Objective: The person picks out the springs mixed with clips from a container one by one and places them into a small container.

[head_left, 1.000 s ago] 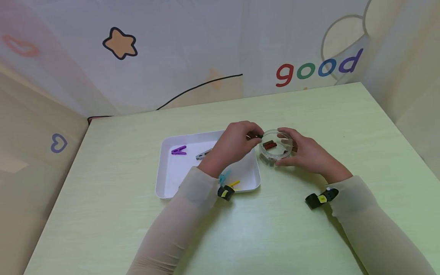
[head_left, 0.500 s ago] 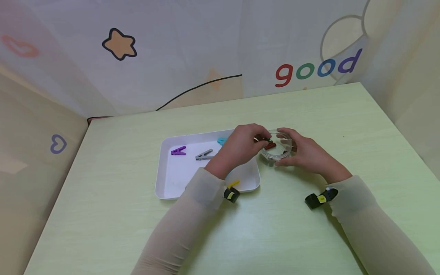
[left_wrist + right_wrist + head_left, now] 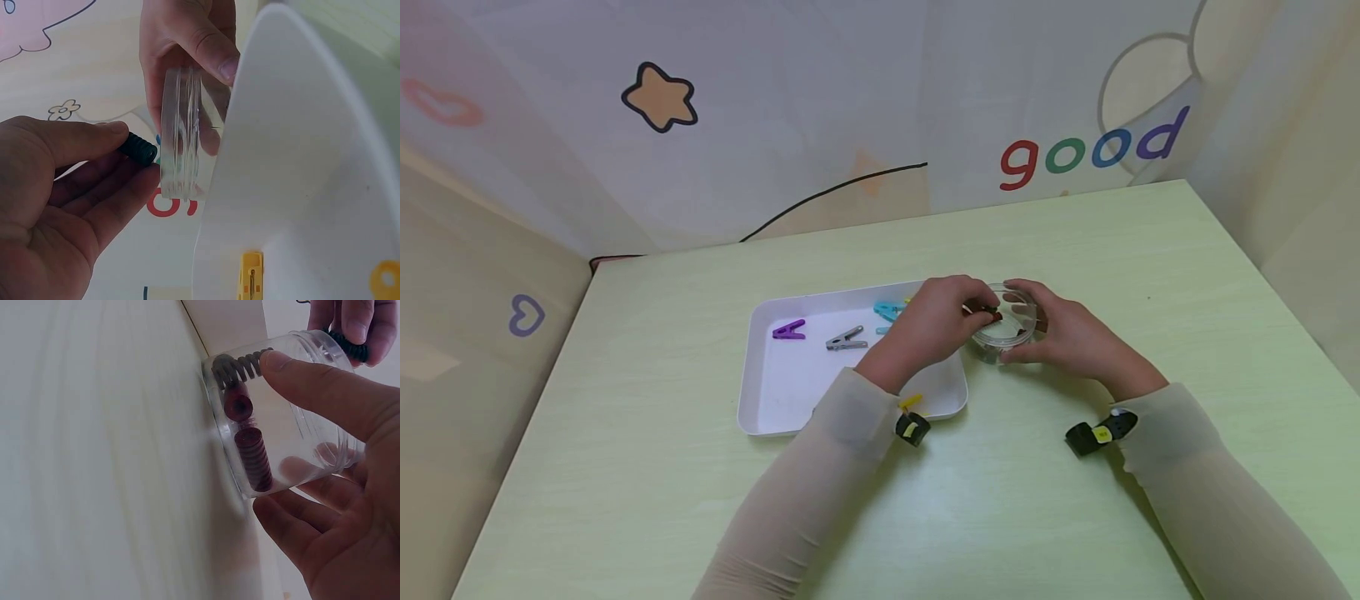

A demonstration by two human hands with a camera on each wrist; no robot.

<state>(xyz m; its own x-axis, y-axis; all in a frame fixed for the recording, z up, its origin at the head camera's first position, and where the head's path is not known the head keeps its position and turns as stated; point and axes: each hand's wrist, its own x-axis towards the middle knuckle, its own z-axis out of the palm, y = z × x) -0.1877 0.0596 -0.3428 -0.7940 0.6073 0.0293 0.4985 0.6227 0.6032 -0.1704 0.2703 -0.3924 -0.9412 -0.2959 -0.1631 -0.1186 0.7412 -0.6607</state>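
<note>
My left hand (image 3: 934,323) pinches a dark green coil spring (image 3: 139,149) between thumb and fingers, right at the mouth of a clear round jar (image 3: 1002,341). My right hand (image 3: 1070,337) grips that jar from the right side, thumb on one side and fingers on the other. Through the jar wall, the right wrist view shows dark red springs (image 3: 255,459) and a darker, wider-coiled spring (image 3: 226,374) lying at the bottom. From the head view, the left fingers partly cover the jar's opening and the held spring.
A white tray (image 3: 778,398) lies left of the jar, under the left forearm. In it are a purple clothespin (image 3: 788,330), a silver one (image 3: 847,339), a light blue one (image 3: 887,311) and a yellow one (image 3: 912,402). A printed cloth (image 3: 820,108) hangs behind the table.
My left hand has moved rightward and slightly down, bringing its spring from the jar's left rim to over the opening. The right hand and the jar stay in place.
</note>
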